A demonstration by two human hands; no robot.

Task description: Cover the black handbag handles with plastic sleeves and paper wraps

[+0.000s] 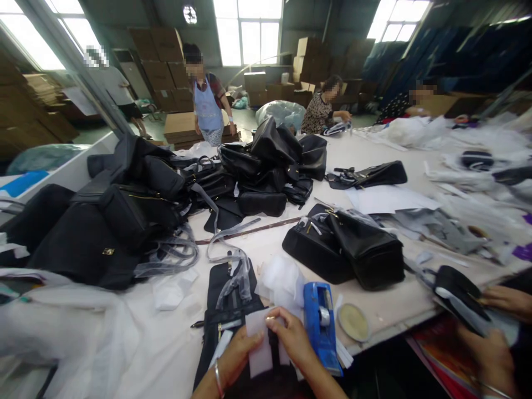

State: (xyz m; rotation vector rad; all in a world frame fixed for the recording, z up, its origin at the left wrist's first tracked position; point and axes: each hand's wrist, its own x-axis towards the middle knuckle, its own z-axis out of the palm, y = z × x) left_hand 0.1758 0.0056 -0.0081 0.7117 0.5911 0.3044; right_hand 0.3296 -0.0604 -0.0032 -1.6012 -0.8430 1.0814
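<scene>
In the head view a black bag (230, 282) lies in front of me, its flap stretching away across the table and its straps wrapped in clear plastic. My left hand (243, 352), with a bracelet at the wrist, is closed on a thin white sheet (261, 363) over the bag's near part. My right hand (293, 338) pinches a small gold-coloured metal piece at the top of a short black strap (274, 349), which lies against the sheet. Whether that metal piece is a buckle or a clasp cannot be made out. Both hands are close together.
Right of my hands stand a blue tape dispenser (320, 321) and a round tin (353, 322). Black bags (344, 244) lie beyond, with a large pile (120, 216) on the left. A co-worker's hands (490, 343) handle a black item at right. White wrapping (75, 332) covers the near left.
</scene>
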